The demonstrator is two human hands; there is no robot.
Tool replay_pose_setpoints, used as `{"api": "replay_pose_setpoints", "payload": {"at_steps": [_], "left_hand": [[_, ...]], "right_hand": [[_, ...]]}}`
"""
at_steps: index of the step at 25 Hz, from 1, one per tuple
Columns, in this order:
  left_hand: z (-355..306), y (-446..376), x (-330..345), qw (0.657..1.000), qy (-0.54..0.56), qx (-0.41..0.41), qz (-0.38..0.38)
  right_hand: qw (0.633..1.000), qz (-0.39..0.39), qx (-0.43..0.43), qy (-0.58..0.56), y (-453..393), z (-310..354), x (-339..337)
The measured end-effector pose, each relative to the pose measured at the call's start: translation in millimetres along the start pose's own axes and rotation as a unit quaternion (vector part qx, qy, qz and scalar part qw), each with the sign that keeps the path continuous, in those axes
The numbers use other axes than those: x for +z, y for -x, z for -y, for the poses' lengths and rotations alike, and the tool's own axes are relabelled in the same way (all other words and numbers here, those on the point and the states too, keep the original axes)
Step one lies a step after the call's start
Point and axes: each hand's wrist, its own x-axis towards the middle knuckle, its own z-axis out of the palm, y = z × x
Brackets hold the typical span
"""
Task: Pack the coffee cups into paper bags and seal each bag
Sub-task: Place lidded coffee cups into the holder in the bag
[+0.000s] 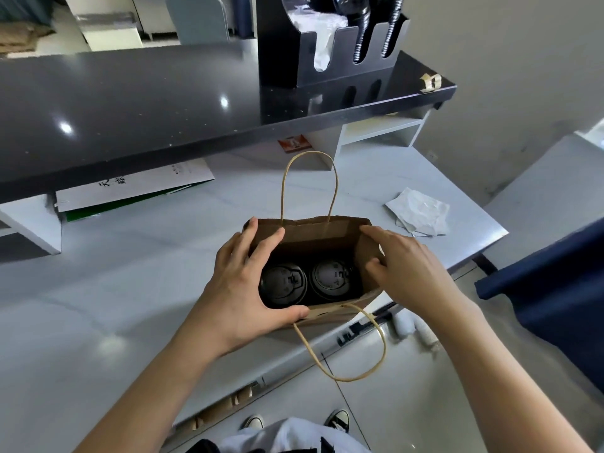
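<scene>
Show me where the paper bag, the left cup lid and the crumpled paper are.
paper bag (313, 228): head view, far wall, inner face.
left cup lid (283, 284): head view, centre of lid top.
crumpled paper (420, 212): head view, middle of the sheet.

Brown paper bag; black-lidded cups; glossy black counter.

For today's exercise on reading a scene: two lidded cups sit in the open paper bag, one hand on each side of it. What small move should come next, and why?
Probably bring the bag's top edges together and fold them down. Both cups already stand side by side inside, the mouth is wide open, and the left hand and right hand already hold its two sides, so sealing seems to be what remains.
</scene>
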Motion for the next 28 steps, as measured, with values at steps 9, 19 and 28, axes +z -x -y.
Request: {"api": "replay_pose_setpoints", "payload": {"at_steps": [9,19,28], "left_hand": [[-78.8,-37.3,61.2,1.000,0.000,-0.017,-0.010],[-120.6,-76.2,97.3,1.000,0.007,-0.025,-0.014],[-117.6,-134.5,93.2,0.999,0.021,-0.028,-0.017]], "right_hand": [[0.999,-0.007,-0.032,-0.008,-22.8,-106.8,-26.1],[0.999,-0.012,-0.041,-0.015,-51.2,-169.8,-40.6],[0.999,-0.004,-0.044,-0.005,-109.9,-177.7,-51.8]]}}
